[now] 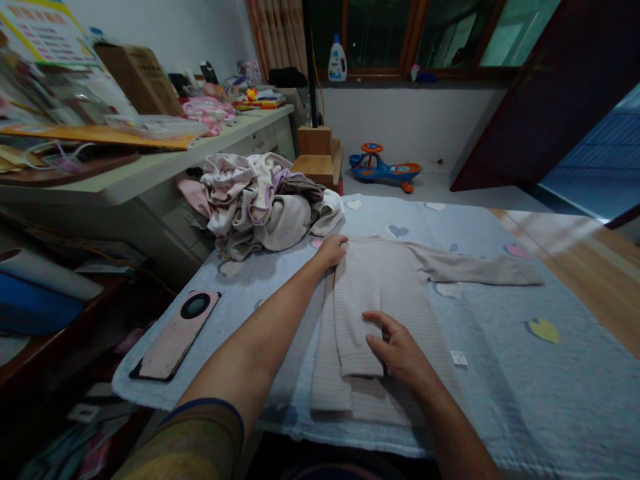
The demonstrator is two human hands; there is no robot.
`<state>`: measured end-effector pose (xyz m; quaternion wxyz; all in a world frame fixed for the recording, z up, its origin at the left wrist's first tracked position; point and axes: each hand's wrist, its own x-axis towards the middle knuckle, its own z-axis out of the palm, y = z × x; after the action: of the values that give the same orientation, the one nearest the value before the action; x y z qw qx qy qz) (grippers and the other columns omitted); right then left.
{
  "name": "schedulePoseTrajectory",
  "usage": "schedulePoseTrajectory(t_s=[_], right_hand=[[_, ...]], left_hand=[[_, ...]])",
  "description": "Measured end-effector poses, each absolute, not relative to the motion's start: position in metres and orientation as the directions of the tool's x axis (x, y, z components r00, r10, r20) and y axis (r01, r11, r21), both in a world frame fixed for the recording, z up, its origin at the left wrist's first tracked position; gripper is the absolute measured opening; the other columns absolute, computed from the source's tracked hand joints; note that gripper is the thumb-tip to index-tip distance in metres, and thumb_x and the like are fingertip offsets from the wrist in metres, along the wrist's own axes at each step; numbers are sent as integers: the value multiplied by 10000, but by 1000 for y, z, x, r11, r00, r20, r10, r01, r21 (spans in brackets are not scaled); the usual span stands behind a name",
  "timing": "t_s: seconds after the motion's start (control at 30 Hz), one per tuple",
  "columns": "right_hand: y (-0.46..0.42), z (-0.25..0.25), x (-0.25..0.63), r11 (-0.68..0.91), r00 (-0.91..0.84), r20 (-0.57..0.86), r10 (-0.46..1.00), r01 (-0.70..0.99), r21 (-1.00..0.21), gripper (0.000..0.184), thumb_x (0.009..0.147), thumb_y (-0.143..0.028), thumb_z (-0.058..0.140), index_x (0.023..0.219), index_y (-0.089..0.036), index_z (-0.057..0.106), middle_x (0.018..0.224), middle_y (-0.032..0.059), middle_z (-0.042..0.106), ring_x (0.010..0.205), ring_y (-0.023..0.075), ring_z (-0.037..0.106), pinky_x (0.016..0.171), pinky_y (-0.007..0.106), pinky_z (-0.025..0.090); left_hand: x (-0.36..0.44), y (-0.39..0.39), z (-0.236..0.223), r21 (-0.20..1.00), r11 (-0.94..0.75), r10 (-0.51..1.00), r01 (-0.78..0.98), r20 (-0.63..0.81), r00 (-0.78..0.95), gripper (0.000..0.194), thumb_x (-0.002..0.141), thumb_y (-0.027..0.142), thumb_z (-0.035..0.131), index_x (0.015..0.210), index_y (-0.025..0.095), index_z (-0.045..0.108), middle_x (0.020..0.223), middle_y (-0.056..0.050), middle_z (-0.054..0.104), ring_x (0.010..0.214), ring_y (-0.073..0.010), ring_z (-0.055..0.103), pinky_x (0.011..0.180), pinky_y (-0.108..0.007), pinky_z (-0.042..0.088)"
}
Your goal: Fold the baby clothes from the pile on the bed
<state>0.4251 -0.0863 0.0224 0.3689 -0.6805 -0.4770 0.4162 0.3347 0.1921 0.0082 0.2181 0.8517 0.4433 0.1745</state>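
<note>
Left hand (333, 251) is curled at the shoulder (358, 247) of the beige ribbed long-sleeved top (403, 283), perhaps to anchor it, though pinching cannot be told; right hand (396, 343), thumb and fingers parted, is placed over the inward-folded sleeve (356, 343), apparently to flatten it. The top is laid by the near edge of the surface (570, 380)

A pink phone (170, 343) with a round black camera ring lay on the heart-patterned blue cloth (575, 373), and on the desk (165, 163) at the left stood a cardboard box (143, 80), with a small yellow-and-orange toy (251, 95) farther along, near the desk's far end. Beyond, a white bottle (337, 61) with a blue cap stood on the windowsill (380, 85) near a brown curtain (277, 37), while a blue-and-orange ride-on toy (387, 171) stood below, between a wooden step-shaped piece (314, 163) and a dark red door (520, 100).
</note>
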Motion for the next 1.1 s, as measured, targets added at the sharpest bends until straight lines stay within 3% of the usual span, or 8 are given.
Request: schedulePoseTrajectory(t_s=[0.13, 0.23, 0.4, 0.5, 0.6, 0.83, 1.0, 1.1], right_hand=[[-91, 22, 424, -338, 206, -291, 934, 255, -906, 496, 796, -334, 526, 1256, -152, 557, 639, -55, 490, 541, 121, 467, 521, 235, 368], [-92, 22, 421, -360, 210, -297, 931, 399, -844, 525, 784, -298, 544, 1287, -145, 547, 671, -35, 563, 578, 142, 532, 563, 253, 419], [-94, 24, 415, -276, 218, -174, 960, 651, -707, 511, 791, -223, 564, 1293, -132, 561, 1064, 96, 702, 886, 206, 642, 832, 321, 476], [-95, 24, 412, -269, 204, -176, 963, 717, -643, 532, 820, -210, 561, 1337, -90, 524, 1216, 144, 669, 1015, 229, 644, 925, 334, 453], [-95, 25, 409, -275, 198, -195, 961, 775, -569, 549, 846, -212, 562, 1375, -84, 490, 1314, 157, 620, 1132, 244, 616, 985, 333, 419], [-95, 49, 416, -249, 144, -322, 936, 916, -314, 507, 884, -279, 545, 1373, -158, 495, 1044, 127, 722, 964, 279, 671, 794, 342, 455], [-69, 61, 419, -171, 151, -89, 984, 944, -283, 395, 934, -272, 468, 1290, -133, 565, 1139, 150, 664, 1075, 263, 600, 909, 343, 426], [-39, 50, 412, -101, 118, 41, 992, 949, -299, 456, 958, -237, 398, 1384, -98, 480, 1406, 176, 519, 1298, 249, 463, 1073, 360, 326]], left_hand=[[334, 187, 7, 477, -569, 796, 670, 112, 595, 457, 810, 122, 540, 1257, 168, 623, 1311, -59, 629, 1229, -190, 544, 1080, -293, 396], [333, 178, 2, 436, -586, 792, 683, 128, 598, 425, 867, 187, 533, 1288, 208, 588, 1344, -62, 592, 1258, -218, 500, 1102, -372, 365], [328, 157, 0, 298, -543, 839, 785, 227, 494, 410, 925, 352, 520, 1329, 288, 542, 1497, -70, 421, 1309, -294, 413, 1079, -474, 346], [326, 144, 4, 227, -584, 803, 780, 305, 512, 394, 965, 330, 431, 1335, 238, 529, 1518, -95, 399, 1350, -268, 383, 1135, -460, 275], [325, 130, 4, 205, -685, 728, 699, 241, 642, 409, 988, 310, 354, 1355, 200, 497, 1510, -104, 426, 1403, -234, 343, 1175, -444, 217], [324, 118, -5, 216, -690, 714, 691, 42, 699, 600, 972, 520, 351, 1477, 198, 338, 1588, -130, 291, 1476, -261, 224, 1177, -489, 211], [329, 138, 1, 192, -689, 721, 699, 83, 688, 538, 1003, 448, 286, 1453, 168, 383, 1581, -141, 302, 1475, -250, 227, 1181, -506, 195], [332, 155, 2, 181, -681, 729, 709, 81, 679, 516, 1008, 397, 283, 1449, 154, 394, 1578, -139, 310, 1476, -241, 228, 1190, -486, 180]])
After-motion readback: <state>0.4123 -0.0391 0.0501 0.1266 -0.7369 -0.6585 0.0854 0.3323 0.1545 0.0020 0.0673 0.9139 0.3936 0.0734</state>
